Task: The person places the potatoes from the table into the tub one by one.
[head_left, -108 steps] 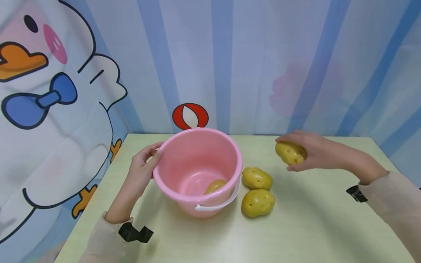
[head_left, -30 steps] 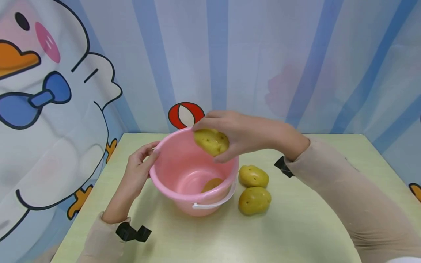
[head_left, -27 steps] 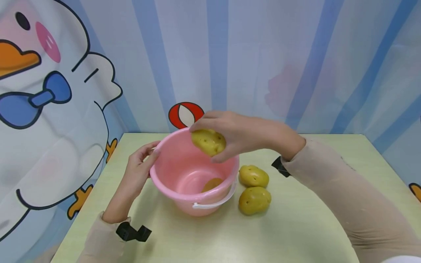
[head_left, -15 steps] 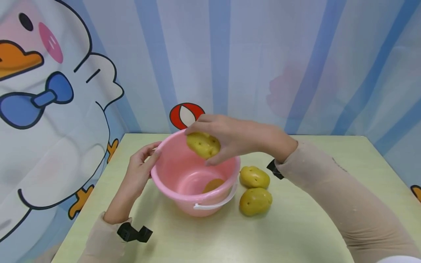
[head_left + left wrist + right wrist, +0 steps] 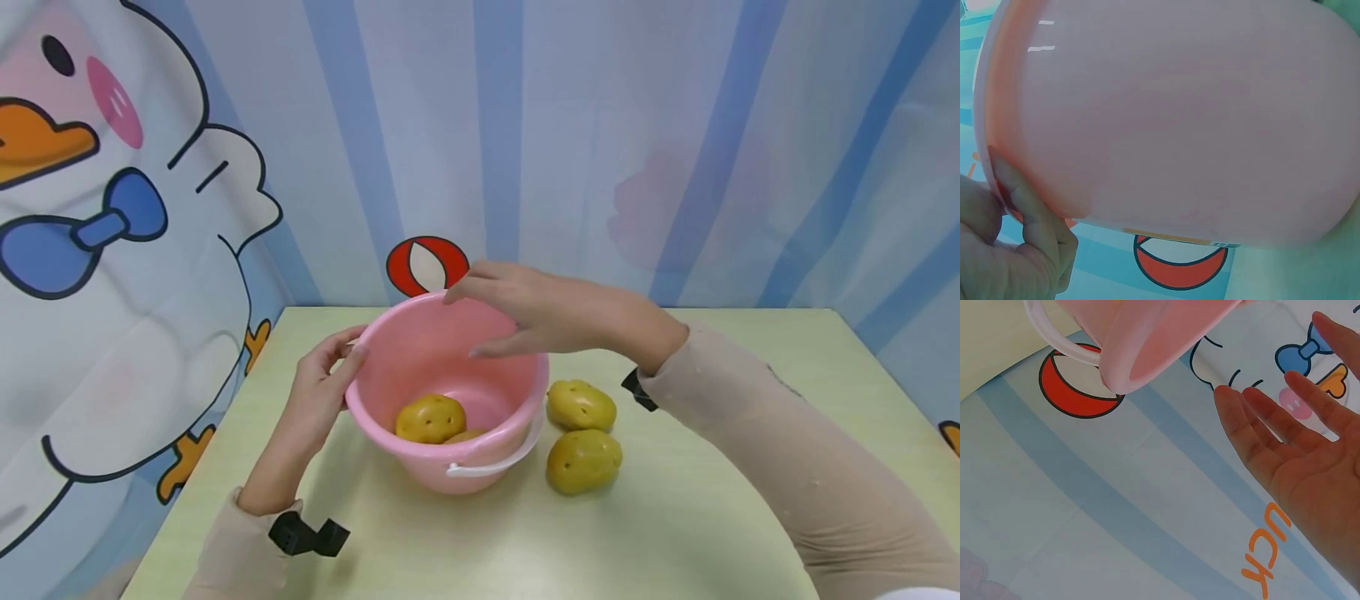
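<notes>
My left hand (image 5: 318, 387) grips the left rim of a pink bucket (image 5: 375, 417), thumb on one side and fingers on the other; the left wrist view shows the fingers (image 5: 1029, 206) against the wall below the rim. Over the bucket's right side hovers my right hand (image 5: 543, 312), its fingers spread and holding nothing. Inside the bucket lies a yellow potato (image 5: 431, 419), with a second potato (image 5: 467, 436) mostly hidden behind the front rim. Two more potatoes, one farther back (image 5: 581, 405) and one nearer (image 5: 583, 461), lie on the table just right of the bucket.
A white handle (image 5: 495, 468) hangs down the bucket's front right side. The pale green table (image 5: 712, 500) ends at a striped blue backdrop (image 5: 570, 150) with a cartoon duck on the left.
The right hand carried a potato from the right to above the bucket and let it go; that potato now lies inside. The left hand has kept its grip on the rim.
</notes>
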A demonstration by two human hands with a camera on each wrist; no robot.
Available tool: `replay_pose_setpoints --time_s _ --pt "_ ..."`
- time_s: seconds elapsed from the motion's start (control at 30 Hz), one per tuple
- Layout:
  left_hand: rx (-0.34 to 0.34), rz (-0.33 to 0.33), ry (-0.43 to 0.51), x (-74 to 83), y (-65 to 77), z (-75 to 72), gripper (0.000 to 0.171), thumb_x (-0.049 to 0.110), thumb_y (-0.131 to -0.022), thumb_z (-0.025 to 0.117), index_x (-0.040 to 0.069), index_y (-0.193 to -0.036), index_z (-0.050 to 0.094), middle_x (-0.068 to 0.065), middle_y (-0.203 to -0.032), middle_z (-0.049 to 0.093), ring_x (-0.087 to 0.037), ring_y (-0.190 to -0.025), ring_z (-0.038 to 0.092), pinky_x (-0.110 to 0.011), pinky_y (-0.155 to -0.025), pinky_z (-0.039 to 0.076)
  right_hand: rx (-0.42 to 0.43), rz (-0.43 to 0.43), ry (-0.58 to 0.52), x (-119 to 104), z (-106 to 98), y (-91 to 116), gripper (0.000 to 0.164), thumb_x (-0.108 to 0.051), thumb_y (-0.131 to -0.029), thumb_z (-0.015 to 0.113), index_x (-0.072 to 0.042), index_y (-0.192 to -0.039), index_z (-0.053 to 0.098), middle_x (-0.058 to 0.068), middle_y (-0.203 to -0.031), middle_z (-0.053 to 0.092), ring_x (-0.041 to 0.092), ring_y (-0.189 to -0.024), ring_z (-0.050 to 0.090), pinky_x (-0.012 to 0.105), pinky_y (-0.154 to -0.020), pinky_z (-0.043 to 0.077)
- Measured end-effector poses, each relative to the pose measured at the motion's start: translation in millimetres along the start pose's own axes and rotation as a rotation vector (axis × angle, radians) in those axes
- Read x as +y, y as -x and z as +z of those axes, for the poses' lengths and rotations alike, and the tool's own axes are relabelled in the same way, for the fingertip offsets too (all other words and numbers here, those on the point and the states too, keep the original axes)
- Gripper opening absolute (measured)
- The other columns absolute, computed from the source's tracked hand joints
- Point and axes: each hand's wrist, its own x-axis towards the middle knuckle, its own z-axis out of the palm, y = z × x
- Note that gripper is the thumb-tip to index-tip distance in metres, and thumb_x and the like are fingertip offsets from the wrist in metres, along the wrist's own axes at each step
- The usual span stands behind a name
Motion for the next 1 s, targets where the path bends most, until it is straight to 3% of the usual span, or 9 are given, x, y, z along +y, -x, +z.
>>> replay_pose_setpoints --time_s 0.4,1.0 --pt "-0.004 -0.006 -0.004 -1.0 -0.4 -0.5 0.044 0.024 -0.105 0.052 0.001 -0.143 0.049 -0.019 -0.112 0.051 -0.016 -0.073 0.065 -0.025 -0.065 0.058 0.021 0.032 -0.052 7.0 0.5 7.4 0.047 -0.025 -0.094 0.071 -0.013 -0.137 0.055 0.0 -0.129 0.053 0.018 -0.118 0.05 0.038 -0.097 0.049" --pt "-0.004 -0.01 -0.013 0.5 0.3 -0.9 0.045 0.025 -0.105 0.052 0.002 -0.144 0.049 -0.02 -0.112 0.051 -0.016 -0.073 0.064 -0.024 -0.065 0.058 0.039 0.035 -0.072 15.2 -1.6 16.7 0.042 -0.022 -0.096 0.069 -0.01 -0.135 0.056 0.002 -0.131 0.054 0.023 -0.116 0.053 0.037 -0.091 0.052"
